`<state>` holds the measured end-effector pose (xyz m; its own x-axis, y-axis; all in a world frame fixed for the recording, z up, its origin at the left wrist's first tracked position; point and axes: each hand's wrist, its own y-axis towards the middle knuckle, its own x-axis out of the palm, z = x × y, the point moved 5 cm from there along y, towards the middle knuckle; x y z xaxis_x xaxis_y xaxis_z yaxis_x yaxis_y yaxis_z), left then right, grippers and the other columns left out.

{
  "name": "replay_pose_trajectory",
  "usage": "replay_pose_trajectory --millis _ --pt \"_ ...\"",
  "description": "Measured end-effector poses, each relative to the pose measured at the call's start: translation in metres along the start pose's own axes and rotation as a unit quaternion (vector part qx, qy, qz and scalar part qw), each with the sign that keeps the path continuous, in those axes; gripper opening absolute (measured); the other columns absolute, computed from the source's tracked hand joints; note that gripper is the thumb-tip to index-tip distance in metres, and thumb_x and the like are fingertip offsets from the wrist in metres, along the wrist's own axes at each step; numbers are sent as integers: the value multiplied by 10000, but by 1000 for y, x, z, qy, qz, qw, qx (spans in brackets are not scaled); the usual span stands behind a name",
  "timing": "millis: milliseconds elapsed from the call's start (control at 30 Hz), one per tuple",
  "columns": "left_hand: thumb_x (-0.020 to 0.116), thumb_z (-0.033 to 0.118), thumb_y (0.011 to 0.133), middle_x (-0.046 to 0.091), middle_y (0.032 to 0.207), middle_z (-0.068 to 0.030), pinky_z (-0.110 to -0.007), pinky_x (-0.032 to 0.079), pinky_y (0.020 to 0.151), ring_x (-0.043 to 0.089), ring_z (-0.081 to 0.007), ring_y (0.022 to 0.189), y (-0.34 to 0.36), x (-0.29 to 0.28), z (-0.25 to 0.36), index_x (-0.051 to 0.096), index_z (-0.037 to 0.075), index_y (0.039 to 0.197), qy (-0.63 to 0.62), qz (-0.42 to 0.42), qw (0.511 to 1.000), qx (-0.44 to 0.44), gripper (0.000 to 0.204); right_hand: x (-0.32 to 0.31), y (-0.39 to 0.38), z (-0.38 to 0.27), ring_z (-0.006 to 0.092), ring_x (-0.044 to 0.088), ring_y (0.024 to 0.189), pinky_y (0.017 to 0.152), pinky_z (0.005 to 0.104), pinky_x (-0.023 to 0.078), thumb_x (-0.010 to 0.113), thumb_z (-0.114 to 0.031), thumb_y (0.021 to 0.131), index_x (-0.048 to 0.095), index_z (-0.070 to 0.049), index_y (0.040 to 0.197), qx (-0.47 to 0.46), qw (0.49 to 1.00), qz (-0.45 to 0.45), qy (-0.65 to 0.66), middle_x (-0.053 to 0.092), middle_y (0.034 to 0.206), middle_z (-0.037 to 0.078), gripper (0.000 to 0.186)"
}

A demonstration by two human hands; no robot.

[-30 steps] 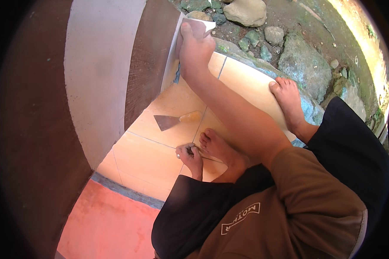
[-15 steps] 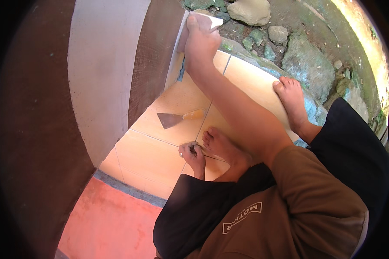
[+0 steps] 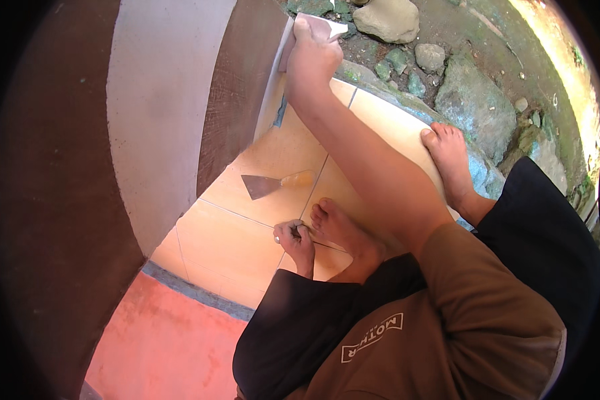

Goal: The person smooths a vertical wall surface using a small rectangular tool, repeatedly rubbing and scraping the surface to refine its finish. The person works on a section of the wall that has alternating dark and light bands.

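Note:
My right hand (image 3: 313, 61) is stretched far out, fingers closed round a folded sheet of sandpaper (image 3: 325, 28), reddish-brown with a white back. It presses the sheet against the narrow pale edge of the brown-and-grey wall (image 3: 250, 73). Close to my bare foot (image 3: 343, 230), my left hand (image 3: 295, 239) is curled low over the tiles, a ring on one finger. Whatever its fingers may hold is hidden. Between the two hands a putty knife (image 3: 263, 185) with a yellowish handle lies flat on the tiled floor (image 3: 213, 233).
Beyond the tile edge lie rocks (image 3: 477, 100) and a large pale stone (image 3: 387, 20) on bare soil. My other foot (image 3: 450, 157) stands at that edge. A grey strip (image 3: 193, 291) divides the tiles from a red floor (image 3: 167, 340) at the lower left.
My right hand has shifted slightly farther along the wall edge with the sandpaper. My left hand and the putty knife stay in place.

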<state>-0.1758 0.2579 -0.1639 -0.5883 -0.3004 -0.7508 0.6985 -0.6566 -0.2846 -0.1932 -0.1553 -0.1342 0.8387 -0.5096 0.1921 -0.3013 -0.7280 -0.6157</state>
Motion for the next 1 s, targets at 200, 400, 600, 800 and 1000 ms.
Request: replay_pose_trajectory --millis 200,400,600,800,1000 --pt "584 15 874 499 1001 -104 -347 422 788 494 -231 919 -1 -3 -2 633 31 930 -13 13 1000 10 76 1 -15 12 232 639 991 866 383 495 681 -208 956 593 53 1153 31 998 -21 54 675 1097 145 338" --pt "592 17 860 502 998 -105 -357 414 804 493 -242 920 2 3 8 628 34 921 4 2 1000 5 73 2 9 0 249 649 922 842 380 500 672 -211 950 614 71 1097 35 999 26 26 684 1042 159 323" --pt "591 17 859 509 1003 -107 -367 421 806 493 -249 927 2 -2 6 629 31 917 14 -6 1000 -14 70 3 -2 4 233 639 884 787 381 503 683 -220 955 624 55 1090 30 999 -6 41 682 1016 140 312" --pt "575 14 861 493 985 -103 -357 417 773 487 -237 887 -1 -3 1 633 24 919 -11 11 1000 7 83 6 -1 -2 244 649 889 771 378 505 688 -218 957 621 40 1117 71 997 8 16 687 1052 142 310" --pt "569 10 864 486 977 -97 -352 414 765 486 -229 878 4 4 8 631 20 913 17 6 1000 20 79 4 10 -8 206 612 978 846 398 494 725 -210 918 598 -6 1200 181 980 72 34 646 1139 99 370"
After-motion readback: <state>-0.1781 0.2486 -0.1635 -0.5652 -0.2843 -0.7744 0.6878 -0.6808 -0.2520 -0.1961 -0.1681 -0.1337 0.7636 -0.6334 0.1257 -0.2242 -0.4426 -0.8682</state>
